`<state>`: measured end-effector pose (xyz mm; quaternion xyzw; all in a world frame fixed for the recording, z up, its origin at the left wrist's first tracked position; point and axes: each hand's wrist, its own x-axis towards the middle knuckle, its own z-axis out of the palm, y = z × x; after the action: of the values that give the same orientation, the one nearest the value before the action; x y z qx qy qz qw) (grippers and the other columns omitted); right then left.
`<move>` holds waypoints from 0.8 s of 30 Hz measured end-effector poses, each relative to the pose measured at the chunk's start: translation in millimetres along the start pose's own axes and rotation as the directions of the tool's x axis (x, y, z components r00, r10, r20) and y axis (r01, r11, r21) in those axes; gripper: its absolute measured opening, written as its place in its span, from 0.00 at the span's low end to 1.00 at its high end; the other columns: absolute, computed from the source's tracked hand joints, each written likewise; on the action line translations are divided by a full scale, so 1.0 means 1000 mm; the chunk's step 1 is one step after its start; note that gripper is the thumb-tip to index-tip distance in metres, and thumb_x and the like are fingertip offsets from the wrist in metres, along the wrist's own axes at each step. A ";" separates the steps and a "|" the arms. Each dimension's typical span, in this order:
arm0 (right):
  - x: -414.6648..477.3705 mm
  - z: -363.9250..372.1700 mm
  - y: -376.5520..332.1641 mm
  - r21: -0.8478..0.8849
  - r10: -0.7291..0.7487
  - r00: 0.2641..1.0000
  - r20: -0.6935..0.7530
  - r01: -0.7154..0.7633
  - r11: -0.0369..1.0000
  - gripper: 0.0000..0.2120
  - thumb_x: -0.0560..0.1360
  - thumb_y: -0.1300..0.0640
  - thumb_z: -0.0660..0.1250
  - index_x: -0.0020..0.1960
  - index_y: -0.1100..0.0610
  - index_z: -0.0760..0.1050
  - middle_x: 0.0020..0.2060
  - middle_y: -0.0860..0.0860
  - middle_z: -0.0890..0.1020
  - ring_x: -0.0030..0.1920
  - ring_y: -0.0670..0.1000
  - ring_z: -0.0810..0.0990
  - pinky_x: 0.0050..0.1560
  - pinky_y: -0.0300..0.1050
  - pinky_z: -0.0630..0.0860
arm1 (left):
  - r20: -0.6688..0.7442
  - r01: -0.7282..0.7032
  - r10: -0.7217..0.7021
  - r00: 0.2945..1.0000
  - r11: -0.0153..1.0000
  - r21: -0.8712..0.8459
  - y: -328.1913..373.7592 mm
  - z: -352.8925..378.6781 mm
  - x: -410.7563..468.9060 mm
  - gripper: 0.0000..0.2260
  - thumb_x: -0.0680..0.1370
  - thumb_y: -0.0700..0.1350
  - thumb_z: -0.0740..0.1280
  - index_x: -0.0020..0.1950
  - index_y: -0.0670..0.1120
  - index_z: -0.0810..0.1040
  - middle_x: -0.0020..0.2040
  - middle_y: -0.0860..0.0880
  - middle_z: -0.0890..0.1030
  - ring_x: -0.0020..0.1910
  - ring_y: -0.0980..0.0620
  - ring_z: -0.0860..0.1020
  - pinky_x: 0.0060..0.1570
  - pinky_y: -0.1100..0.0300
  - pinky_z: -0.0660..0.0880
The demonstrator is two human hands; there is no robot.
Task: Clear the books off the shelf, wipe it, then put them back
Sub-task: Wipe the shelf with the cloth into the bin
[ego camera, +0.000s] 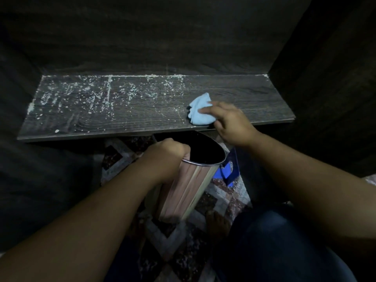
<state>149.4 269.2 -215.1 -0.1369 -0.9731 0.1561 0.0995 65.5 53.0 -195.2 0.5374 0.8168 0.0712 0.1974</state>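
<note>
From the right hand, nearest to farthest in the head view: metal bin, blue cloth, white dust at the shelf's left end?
1. blue cloth, under the right hand.
2. metal bin, just below the shelf, held by the left hand.
3. white dust, far left on the shelf.

There was one dark wooden shelf (142,110), one light-blue cloth (200,111), one steel bin (189,186), and two hands: left hand (165,157), right hand (232,125).
</note>
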 end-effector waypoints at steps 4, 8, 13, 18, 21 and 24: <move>0.019 -0.012 0.003 -0.008 0.170 0.973 -0.156 -0.173 0.985 0.27 0.72 0.60 0.58 0.70 0.46 0.70 0.72 0.54 0.67 0.69 0.60 0.66 0.68 0.57 0.63 | 0.015 0.023 -0.022 1.000 1.000 -0.004 0.000 -0.001 -0.006 0.14 0.72 0.36 0.62 0.53 0.51 0.75 0.48 0.48 0.71 0.47 0.45 0.76 0.48 0.58 0.74; 0.040 -0.004 0.003 -0.135 0.377 0.926 0.005 -0.373 0.918 0.27 0.78 0.56 0.57 0.75 0.43 0.59 0.77 0.52 0.56 0.72 0.61 0.59 0.69 0.58 0.58 | 0.023 0.032 -0.032 0.999 0.999 0.010 0.001 -0.001 -0.008 0.15 0.72 0.36 0.61 0.55 0.52 0.75 0.48 0.48 0.69 0.48 0.46 0.75 0.47 0.57 0.73; 0.048 0.011 -0.017 -0.182 0.244 0.968 0.059 -0.230 0.956 0.26 0.78 0.54 0.56 0.75 0.43 0.60 0.77 0.52 0.57 0.72 0.61 0.60 0.68 0.59 0.59 | -0.001 0.029 -0.029 1.000 0.999 0.023 0.000 -0.004 -0.008 0.12 0.73 0.38 0.64 0.53 0.53 0.74 0.47 0.49 0.70 0.49 0.46 0.76 0.48 0.58 0.72; 0.028 0.015 -0.023 -0.143 0.067 0.994 0.085 -0.055 0.988 0.29 0.72 0.53 0.52 0.72 0.43 0.67 0.75 0.52 0.64 0.69 0.60 0.65 0.65 0.58 0.63 | 0.007 0.035 -0.035 0.999 0.999 0.030 0.005 -0.006 -0.010 0.14 0.75 0.36 0.61 0.56 0.51 0.75 0.52 0.46 0.74 0.53 0.46 0.76 0.51 0.57 0.73; 0.015 0.016 -0.026 -0.128 0.033 0.995 0.095 -0.021 0.992 0.28 0.72 0.54 0.53 0.71 0.44 0.69 0.74 0.52 0.66 0.67 0.60 0.67 0.65 0.57 0.64 | -0.021 0.041 -0.040 0.999 0.998 0.047 0.008 -0.006 -0.014 0.14 0.75 0.36 0.60 0.56 0.50 0.75 0.53 0.45 0.74 0.55 0.45 0.76 0.51 0.56 0.72; 0.002 0.017 -0.029 -0.094 0.011 0.994 0.110 -0.001 0.996 0.27 0.71 0.54 0.52 0.69 0.45 0.72 0.72 0.53 0.68 0.67 0.60 0.68 0.64 0.56 0.65 | -0.049 0.032 -0.028 0.998 0.995 0.090 0.016 -0.002 -0.017 0.15 0.76 0.36 0.59 0.58 0.49 0.75 0.53 0.45 0.75 0.56 0.44 0.75 0.48 0.58 0.71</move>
<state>136.5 239.0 -221.1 -0.1356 -0.9830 0.1178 0.0386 84.4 44.5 -183.5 0.5316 0.8317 0.0440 0.1543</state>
